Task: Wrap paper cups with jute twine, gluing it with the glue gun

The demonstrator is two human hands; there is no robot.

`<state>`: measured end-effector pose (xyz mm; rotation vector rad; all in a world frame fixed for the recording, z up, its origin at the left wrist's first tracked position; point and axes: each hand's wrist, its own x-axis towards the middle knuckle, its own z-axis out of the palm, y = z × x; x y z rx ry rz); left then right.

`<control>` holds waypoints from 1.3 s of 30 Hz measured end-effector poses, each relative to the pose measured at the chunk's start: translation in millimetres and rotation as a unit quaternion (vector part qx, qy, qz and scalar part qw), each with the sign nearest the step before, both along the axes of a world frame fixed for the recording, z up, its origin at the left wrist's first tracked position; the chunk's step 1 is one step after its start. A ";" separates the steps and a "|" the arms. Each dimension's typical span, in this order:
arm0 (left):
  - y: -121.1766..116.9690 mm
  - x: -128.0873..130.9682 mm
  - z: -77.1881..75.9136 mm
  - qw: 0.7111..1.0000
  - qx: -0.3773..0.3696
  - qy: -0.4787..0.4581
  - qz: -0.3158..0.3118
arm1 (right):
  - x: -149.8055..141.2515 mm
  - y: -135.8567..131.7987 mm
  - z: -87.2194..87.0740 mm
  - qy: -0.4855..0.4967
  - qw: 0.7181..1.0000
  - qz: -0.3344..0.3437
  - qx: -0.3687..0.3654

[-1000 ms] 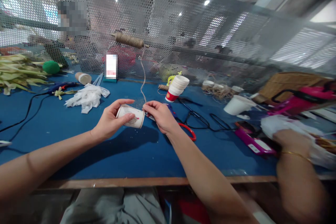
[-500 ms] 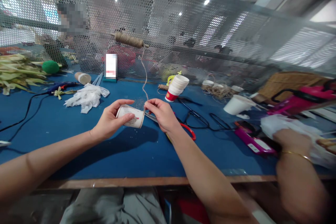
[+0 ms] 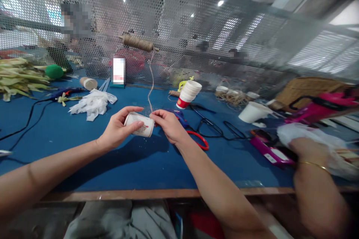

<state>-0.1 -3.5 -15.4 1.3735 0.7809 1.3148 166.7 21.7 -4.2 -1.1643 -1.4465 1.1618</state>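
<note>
A white paper cup lies on its side in my left hand, the thumb across its printed wall and the fingers behind it. At the cup's right-hand end, the thumb and fingertips of my right hand pinch a thin twine against the edge. That twine rises to a brown spool fixed on the mesh screen. Some twine appears to lie along the cup's edge. Below my right wrist rest scissors with a red handle; their blades are mostly hidden by the hand. A blue tool lies partly behind that hand.
A stack of paper cups leans beyond my right hand. To the left are crumpled white plastic, a green ball and dried husks. At right, a co-worker's hand is near a plastic bag and a purple device.
My right hand has moved slightly left and down to the cup's edge, and the twine's lower end has shifted left with it. My left hand and the cup stay put.
</note>
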 end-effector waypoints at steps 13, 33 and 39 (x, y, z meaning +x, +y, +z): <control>1.8 2.8 -1.3 0.996 -0.058 -0.061 -0.016 | 0.0 2.5 -3.6 0.004 1.000 0.010 -0.024; 3.9 1.4 -1.6 0.999 -0.032 -0.024 0.013 | 5.8 4.2 -0.6 -0.046 0.997 -0.054 0.037; 8.3 1.3 0.5 0.997 -0.060 -0.034 0.047 | 7.9 -15.6 19.3 -0.135 0.985 0.061 0.084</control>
